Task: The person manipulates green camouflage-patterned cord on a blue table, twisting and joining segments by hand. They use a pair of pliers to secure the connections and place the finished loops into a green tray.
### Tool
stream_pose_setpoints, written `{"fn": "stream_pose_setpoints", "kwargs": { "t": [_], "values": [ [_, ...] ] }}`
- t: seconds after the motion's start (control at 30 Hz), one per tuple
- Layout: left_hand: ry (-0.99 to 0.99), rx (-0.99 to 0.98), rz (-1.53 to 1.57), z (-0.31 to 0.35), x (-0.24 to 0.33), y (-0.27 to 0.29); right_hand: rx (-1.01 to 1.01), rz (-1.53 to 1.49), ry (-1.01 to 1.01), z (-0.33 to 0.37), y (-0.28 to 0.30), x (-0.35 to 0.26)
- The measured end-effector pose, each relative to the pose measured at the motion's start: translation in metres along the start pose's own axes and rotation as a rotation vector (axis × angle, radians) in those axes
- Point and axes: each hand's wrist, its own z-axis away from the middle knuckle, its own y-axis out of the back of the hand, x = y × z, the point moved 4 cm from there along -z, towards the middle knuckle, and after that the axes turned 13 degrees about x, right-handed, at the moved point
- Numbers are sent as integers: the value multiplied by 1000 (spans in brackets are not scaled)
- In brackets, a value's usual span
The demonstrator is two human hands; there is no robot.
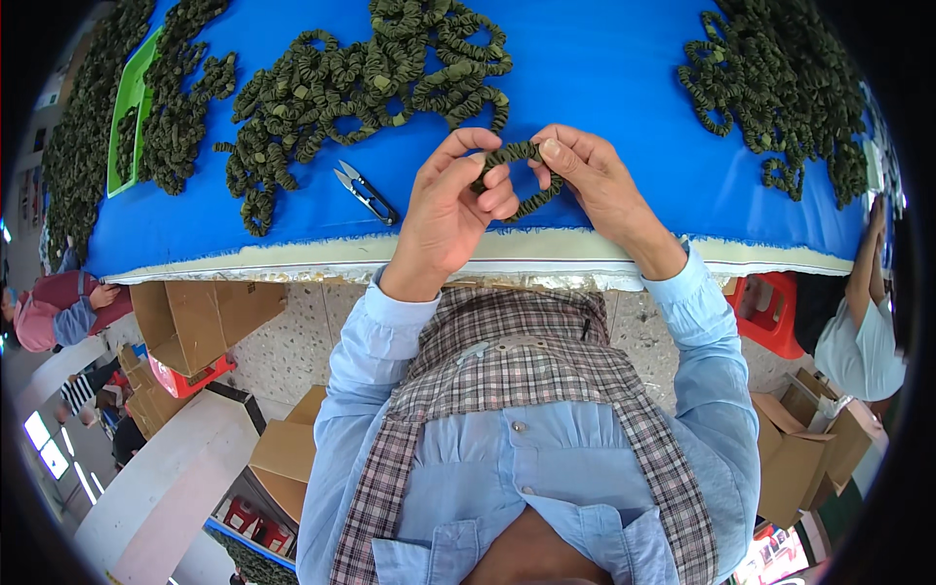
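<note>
Between my two hands is a dark green scrunchie (534, 202), held up just over the near edge of the blue table. The fingers of my left hand (453, 200) curl round its left side. At its upper right, my right hand (595, 180) pinches the gathered fabric between thumb and fingers. A pair of thread snips (367, 195) with dark handles lies on the cloth, left of my left hand, blades pointing away. Beyond my hands spreads a heap of similar green scrunchies (341, 93), some with a paler patch.
More scrunchies are piled at the far right (770, 97) and far left, around a bright green tray (119, 146). Blue cloth (604, 68) covers the table. Cardboard boxes (214, 317) and a red stool (770, 312) stand below its edge. Other people sit at both sides.
</note>
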Motion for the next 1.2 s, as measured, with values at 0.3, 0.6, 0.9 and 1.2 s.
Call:
{"fn": "stream_pose_setpoints", "kwargs": {
  "t": [0.3, 0.6, 0.9, 1.2],
  "values": [
    [-20, 50, 153, 7, 30, 34, 64, -24, 58, -7, 15, -5],
    [71, 18, 161, 5, 25, 42, 51, 68, 74, -9, 9, 0],
    [-59, -20, -97, -5, 16, 11, 53, 24, 16, -13, 9, 5],
    [-127, -55, -119, -2, 14, 4, 108, -11, -17, -14, 10, 8]
  ]
}}
